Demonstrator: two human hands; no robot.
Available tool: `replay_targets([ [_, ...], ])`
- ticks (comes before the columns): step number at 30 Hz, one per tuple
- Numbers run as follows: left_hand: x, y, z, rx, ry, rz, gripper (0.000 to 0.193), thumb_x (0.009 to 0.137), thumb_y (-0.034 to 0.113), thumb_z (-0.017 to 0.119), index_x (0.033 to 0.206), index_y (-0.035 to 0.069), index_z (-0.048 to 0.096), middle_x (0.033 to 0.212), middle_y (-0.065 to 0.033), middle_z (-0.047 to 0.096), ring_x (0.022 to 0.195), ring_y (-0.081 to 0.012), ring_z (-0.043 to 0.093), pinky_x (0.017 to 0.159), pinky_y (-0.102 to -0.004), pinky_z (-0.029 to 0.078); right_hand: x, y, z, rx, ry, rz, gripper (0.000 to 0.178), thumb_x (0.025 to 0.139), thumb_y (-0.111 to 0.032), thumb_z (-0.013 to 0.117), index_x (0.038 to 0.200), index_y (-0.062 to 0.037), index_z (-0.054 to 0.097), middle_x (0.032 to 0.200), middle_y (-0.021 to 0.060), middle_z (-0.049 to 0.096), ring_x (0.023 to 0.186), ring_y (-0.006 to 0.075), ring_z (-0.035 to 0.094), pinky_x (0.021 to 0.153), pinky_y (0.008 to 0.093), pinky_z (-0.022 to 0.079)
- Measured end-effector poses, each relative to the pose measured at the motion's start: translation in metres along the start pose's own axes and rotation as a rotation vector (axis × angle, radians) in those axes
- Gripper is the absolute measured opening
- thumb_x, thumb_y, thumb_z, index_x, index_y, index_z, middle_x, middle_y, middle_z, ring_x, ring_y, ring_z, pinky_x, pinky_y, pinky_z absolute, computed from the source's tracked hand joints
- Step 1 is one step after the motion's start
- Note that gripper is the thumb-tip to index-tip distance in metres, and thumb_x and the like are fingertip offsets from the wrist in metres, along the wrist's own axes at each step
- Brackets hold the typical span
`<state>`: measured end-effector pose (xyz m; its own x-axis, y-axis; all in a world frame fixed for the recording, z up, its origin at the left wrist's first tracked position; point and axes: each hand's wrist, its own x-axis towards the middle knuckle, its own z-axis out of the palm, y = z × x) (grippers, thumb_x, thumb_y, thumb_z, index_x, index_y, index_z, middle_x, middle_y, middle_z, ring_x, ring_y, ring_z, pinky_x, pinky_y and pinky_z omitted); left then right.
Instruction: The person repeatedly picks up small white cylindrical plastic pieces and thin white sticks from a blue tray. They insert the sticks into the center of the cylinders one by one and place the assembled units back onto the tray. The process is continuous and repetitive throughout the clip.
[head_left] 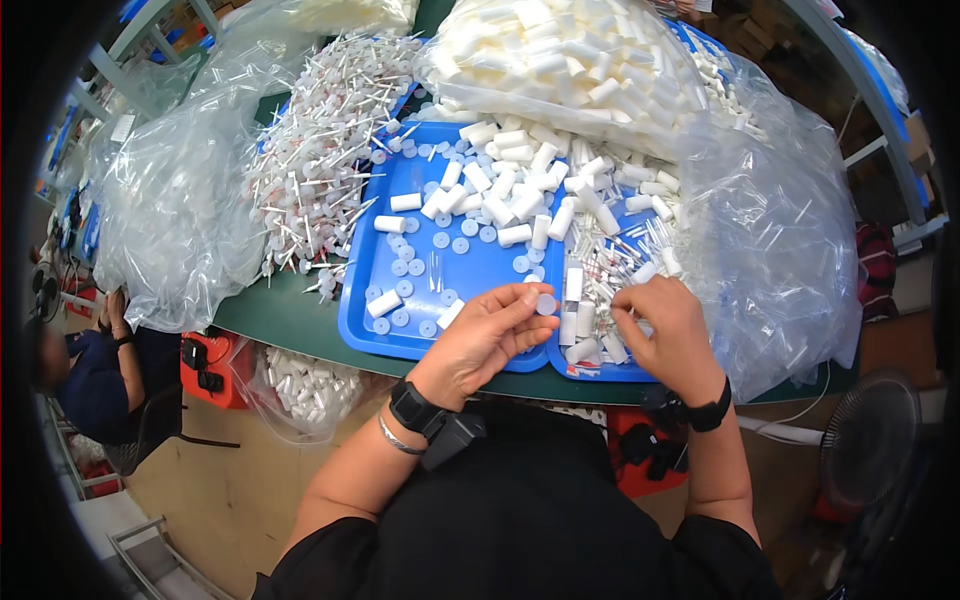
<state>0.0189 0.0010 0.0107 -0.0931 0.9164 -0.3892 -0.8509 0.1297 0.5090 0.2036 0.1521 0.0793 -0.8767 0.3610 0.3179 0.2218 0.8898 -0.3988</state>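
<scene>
At nine o'clock a heap of white stemmed plastic plugs (325, 150) spills from a clear plastic bag (175, 220) beside the blue plastic tray (360, 325). At centre the left hand (485, 335) pinches a small round translucent cap (545, 303) at its fingertips, and at three o'clock the right hand (665, 325) curls over short white plastic tubes (580, 320); its grip cannot be told. Judged from the loose caps (405, 270) and the mound of white tubes (520, 190) at twelve o'clock, most work remains.
</scene>
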Motion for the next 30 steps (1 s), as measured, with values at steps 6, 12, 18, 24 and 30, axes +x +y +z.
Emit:
replay_targets([
  [6, -0.002, -0.003, 0.007, -0.065, -0.021, -0.032, 0.032, 0.100, 0.020, 0.059, 0.123, -0.002, 0.058, 0.098, -0.0072, 0.067, 0.094, -0.0151, 0.068, 0.085, -0.0251, 0.057, 0.001, -0.014, 0.002, -0.117, 0.017, -0.113, 0.013, 0.075, -0.004, 0.074, 0.083, -0.0082, 0.065, 0.075, 0.0045, 0.062, 0.071, 0.0253, 0.056, 0.066, 0.0378, 0.042],
  [12, -0.004, -0.004, 0.006, -0.082, -0.006, -0.018, 0.032, 0.099, 0.021, 0.061, 0.122, -0.002, 0.059, 0.101, -0.0084, 0.066, 0.094, -0.0156, 0.068, 0.085, -0.0250, 0.056, 0.002, -0.014, 0.002, -0.187, 0.037, -0.156, 0.010, 0.075, -0.005, 0.071, 0.084, -0.0072, 0.066, 0.070, 0.0033, 0.057, 0.069, 0.0224, 0.052, 0.065, 0.0357, 0.040],
  [18, -0.006, -0.007, 0.011, 0.152, 0.098, 0.096, 0.029, 0.097, 0.018, 0.064, 0.120, 0.000, 0.061, 0.102, -0.0067, 0.067, 0.094, -0.0154, 0.068, 0.084, -0.0261, 0.056, 0.004, -0.020, -0.001, -0.207, 0.050, -0.206, 0.011, 0.075, -0.006, 0.073, 0.083, -0.0070, 0.066, 0.068, 0.0028, 0.053, 0.069, 0.0220, 0.051, 0.065, 0.0354, 0.039],
  [24, -0.005, -0.013, 0.016, 0.076, 0.077, 0.038, 0.028, 0.097, 0.017, 0.064, 0.120, 0.000, 0.062, 0.102, -0.0061, 0.067, 0.091, -0.0135, 0.067, 0.084, -0.0258, 0.055, 0.004, -0.021, 0.012, -0.091, 0.052, -0.212, 0.010, 0.079, -0.009, 0.074, 0.085, -0.0056, 0.066, 0.067, 0.0042, 0.055, 0.064, 0.0234, 0.052, 0.062, 0.0365, 0.040],
  [30, -0.003, -0.026, 0.013, -0.175, -0.019, 0.025, 0.032, 0.097, 0.019, 0.065, 0.120, -0.002, 0.061, 0.098, -0.0043, 0.067, 0.088, -0.0104, 0.065, 0.083, -0.0247, 0.055, -0.008, -0.029, 0.036, 0.531, 0.017, 0.335, 0.005, 0.087, -0.007, 0.068, 0.085, -0.0024, 0.066, 0.067, 0.0103, 0.062, 0.060, 0.0299, 0.059, 0.058, 0.0402, 0.045],
])
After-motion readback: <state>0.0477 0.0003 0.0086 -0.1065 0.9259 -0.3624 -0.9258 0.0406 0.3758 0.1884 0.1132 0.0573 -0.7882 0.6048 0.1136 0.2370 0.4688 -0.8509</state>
